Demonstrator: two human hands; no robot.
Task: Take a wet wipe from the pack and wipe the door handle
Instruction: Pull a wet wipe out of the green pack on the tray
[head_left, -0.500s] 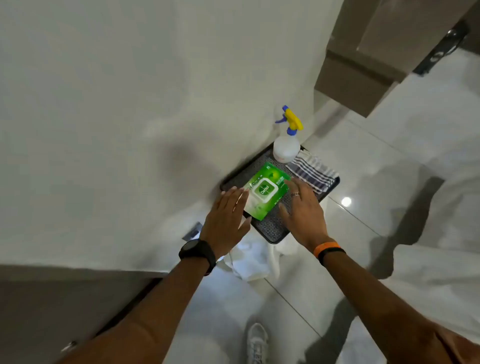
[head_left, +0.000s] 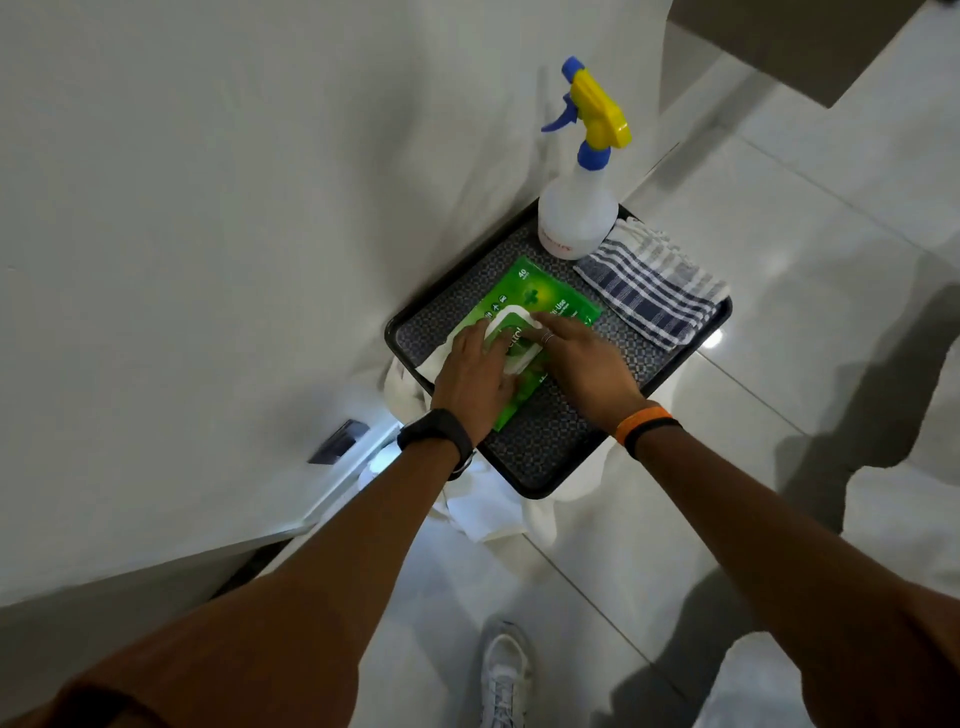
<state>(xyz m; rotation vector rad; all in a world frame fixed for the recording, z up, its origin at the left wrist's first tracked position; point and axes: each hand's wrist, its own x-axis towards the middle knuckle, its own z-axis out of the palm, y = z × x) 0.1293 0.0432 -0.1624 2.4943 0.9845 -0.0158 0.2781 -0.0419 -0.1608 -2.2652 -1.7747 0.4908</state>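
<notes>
Head view, looking down. A dark patterned tray (head_left: 540, 441) is seen set on a white-draped stand close against a pale wall (head_left: 208, 208). The green wet wipe pack (head_left: 540, 299) lies flat near the tray's middle, running from the left edge toward the far corner. Both hands are laid on the pack's near half. The left hand (head_left: 475, 371), black watch at the wrist, is pressed palm-down with fingers spread loosely over the pack's white lid (head_left: 511, 327); nothing is clasped inside it. The right hand (head_left: 582, 358), orange and black bands at the wrist and a ring on one finger, is rested flat on the pack's right side, fingertips (head_left: 540, 319) touching the lid's edge; fingers are extended, not curled around anything. Whether the lid is lifted cannot be told. A pale sheet (head_left: 439, 356) is seen at the tray's left edge, just beside the left hand; whether it is a wipe cannot be told. A spray bottle (head_left: 576, 213) with a yellow and blue trigger head stands upright at the tray's far corner. A striped blue and white cloth (head_left: 649, 291) lies folded along the right edge, touching the bottle's base. A white shoe (head_left: 504, 670) is seen on the glossy tiled floor (head_left: 779, 260) below.
</notes>
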